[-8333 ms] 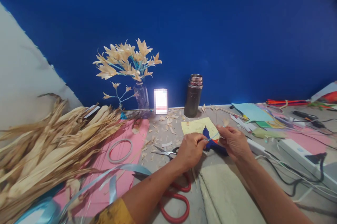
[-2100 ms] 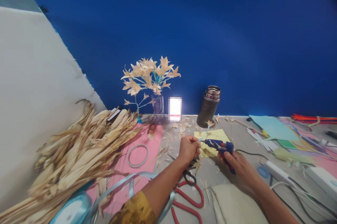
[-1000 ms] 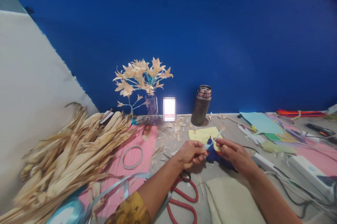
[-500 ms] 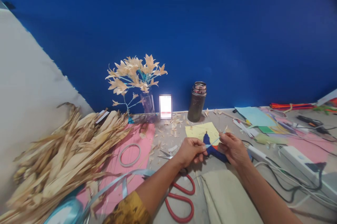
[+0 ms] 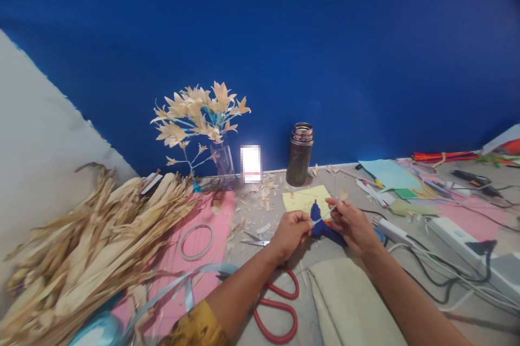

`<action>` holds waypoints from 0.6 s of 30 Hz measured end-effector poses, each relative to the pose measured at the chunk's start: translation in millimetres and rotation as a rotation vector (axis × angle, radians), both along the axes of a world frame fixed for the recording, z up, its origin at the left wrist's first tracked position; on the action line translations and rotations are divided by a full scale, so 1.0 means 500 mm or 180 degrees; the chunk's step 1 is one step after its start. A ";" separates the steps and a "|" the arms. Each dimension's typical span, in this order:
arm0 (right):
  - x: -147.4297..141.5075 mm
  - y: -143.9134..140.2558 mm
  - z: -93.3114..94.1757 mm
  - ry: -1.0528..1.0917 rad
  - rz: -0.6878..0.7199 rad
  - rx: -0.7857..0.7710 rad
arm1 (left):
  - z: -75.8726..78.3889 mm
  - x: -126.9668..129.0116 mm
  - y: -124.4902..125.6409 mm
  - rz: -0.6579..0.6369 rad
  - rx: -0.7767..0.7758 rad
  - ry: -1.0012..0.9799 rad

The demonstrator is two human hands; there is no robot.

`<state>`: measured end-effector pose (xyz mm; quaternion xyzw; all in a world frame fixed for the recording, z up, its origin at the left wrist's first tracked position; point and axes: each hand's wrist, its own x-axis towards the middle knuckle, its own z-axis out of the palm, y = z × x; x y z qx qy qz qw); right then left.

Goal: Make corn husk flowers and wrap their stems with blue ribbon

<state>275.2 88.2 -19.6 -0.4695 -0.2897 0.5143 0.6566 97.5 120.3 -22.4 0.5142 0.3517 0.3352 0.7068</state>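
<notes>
**Blue ribbon strip pinched between two hands**

Pale blue ribbon strip (image 5: 324, 216) runs taut between the left hand (image 5: 289, 233) and right hand (image 5: 352, 223), each pinched shut on one end, just above a blue glue gun (image 5: 320, 227) lying on the grey worktop (image 5: 276, 210). Yellow paper (image 5: 303, 198) lies just behind. Red-handled scissors (image 5: 280, 308) rest near the left forearm, dried husks (image 5: 89, 243) far left.

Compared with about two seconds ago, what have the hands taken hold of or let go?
The right hand has let go of the blue glue gun, which now lies on the table, and pinches the thin blue stem together with the left hand. The red scissors stayed put.
</notes>
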 end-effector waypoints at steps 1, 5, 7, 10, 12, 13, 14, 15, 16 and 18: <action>0.000 -0.002 0.002 0.0015 0.0106 0.0002 | 0.000 -0.001 0.002 -0.0091 -0.0247 -0.0145; 0.002 -0.002 0.002 0.0003 0.0217 0.0020 | 0.005 -0.004 0.004 -0.0279 -0.0663 -0.0370; 0.004 0.000 -0.003 -0.0028 0.0093 0.0029 | 0.008 -0.005 0.002 -0.0269 -0.0495 -0.0290; 0.004 0.004 -0.009 -0.0097 -0.0124 0.0053 | 0.010 -0.004 -0.004 -0.0248 0.0002 -0.0058; 0.002 0.006 -0.012 -0.0160 -0.0262 0.0086 | 0.007 -0.002 -0.008 -0.0229 0.0335 0.0108; 0.001 0.006 -0.013 -0.0197 -0.0323 0.0103 | 0.003 0.000 -0.011 -0.0199 0.0490 0.0190; -0.001 0.005 -0.014 -0.0237 -0.0374 0.0116 | 0.000 0.001 -0.014 -0.0148 0.0645 0.0267; -0.002 0.005 -0.014 -0.0278 -0.0411 0.0125 | -0.004 0.003 -0.016 -0.0084 0.0799 0.0340; -0.004 0.004 -0.014 -0.0318 -0.0436 0.0130 | -0.007 0.005 -0.018 -0.0018 0.0938 0.0412; -0.005 0.003 -0.011 -0.0389 -0.0446 0.0137 | -0.006 0.006 -0.016 0.0093 0.1149 0.0536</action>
